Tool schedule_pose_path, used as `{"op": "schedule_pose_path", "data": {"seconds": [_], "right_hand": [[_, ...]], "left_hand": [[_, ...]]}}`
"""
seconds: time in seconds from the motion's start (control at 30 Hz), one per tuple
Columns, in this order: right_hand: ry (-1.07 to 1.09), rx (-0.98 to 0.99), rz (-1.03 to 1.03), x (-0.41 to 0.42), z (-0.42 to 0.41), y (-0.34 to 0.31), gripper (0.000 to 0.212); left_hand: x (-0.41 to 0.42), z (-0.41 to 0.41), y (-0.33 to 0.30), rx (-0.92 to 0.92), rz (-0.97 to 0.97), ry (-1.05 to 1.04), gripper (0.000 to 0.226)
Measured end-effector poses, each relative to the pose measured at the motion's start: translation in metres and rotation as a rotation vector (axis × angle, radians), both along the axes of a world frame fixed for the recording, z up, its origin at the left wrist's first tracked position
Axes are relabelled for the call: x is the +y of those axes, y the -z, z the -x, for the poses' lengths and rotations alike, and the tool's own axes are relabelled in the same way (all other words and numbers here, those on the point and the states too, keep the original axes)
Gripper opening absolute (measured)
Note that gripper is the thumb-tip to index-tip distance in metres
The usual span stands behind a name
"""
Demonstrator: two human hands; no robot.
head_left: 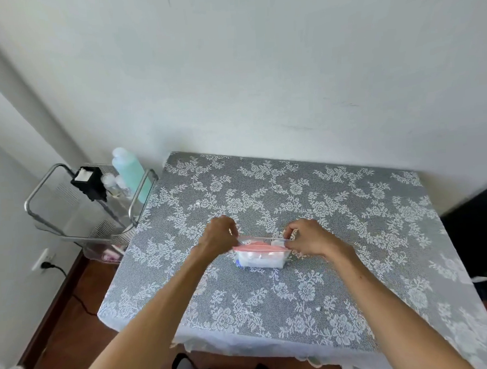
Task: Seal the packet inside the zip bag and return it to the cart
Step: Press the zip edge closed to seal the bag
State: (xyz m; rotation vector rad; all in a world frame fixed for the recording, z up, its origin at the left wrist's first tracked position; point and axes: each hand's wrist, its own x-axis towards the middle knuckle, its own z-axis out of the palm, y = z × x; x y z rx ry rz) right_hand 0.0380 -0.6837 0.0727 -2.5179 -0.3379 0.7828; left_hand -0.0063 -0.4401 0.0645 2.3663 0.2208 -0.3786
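While both forearms reach forward over the table, the left hand and the right hand hold the opposite ends of a clear zip bag at its top edge, the bag lying near the middle of the lace-patterned grey and white tablecloth. Left fingers are curled and pinch the bag's left upper corner; right fingers are curled likewise and pinch the right upper corner, the thumb side turned toward the bag. A pink band runs along the bag just below the pinched edge, and a white packet with a blue mark at its left end shows through the plastic in the lower part of the bag; whether the closure is pressed together along its whole length cannot be told. Left of the table, just beside its far left corner, stands a metal-framed cart with clear shelves, well apart from the bag. On its top shelf are a tall pale green bottle, a black box with white contents, and some small clear bottles between them. A wall socket with a black plug sits low on the left wall.
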Motion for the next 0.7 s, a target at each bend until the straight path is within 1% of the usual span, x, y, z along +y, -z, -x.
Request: {"op": "schedule_pose_path", "data": {"seconds": [0.1, 0.2, 0.27, 0.33, 0.4, 0.47, 0.57, 0.63, 0.7], "right_hand": [[0.018, 0.086, -0.065, -0.004, -0.002, -0.002, 0.018], [0.028, 0.166, -0.071, -0.006, 0.000, 0.001, 0.024], [-0.004, 0.197, -0.011, -0.004, 0.001, 0.002, 0.023], [-0.034, 0.185, 0.039, 0.001, 0.000, 0.001, 0.022], [-0.009, 0.154, 0.022, 0.004, -0.002, 0.000, 0.020], [0.026, 0.141, -0.027, 0.003, -0.003, -0.001, 0.019], [0.098, 0.149, -0.165, -0.007, 0.001, 0.004, 0.015], [0.120, 0.104, -0.217, -0.012, 0.006, 0.009, 0.017], [0.116, 0.038, -0.222, -0.014, 0.010, 0.014, 0.019]], "left_hand": [[0.011, -0.003, -0.006, 0.163, 0.107, 0.040, 0.017], [0.011, -0.002, -0.005, 0.205, 0.004, 0.107, 0.020], [0.004, -0.001, -0.002, 0.188, -0.062, 0.136, 0.023], [-0.004, -0.001, -0.002, 0.151, -0.100, 0.129, 0.028], [-0.006, -0.003, -0.003, 0.112, -0.120, 0.109, 0.030], [-0.001, -0.005, -0.004, 0.089, -0.060, 0.110, 0.029], [0.012, 0.000, -0.006, 0.077, 0.075, 0.179, 0.019], [0.021, 0.005, -0.003, 0.017, 0.129, 0.192, 0.009], [0.026, 0.011, 0.001, -0.059, 0.158, 0.197, 0.009]]}}
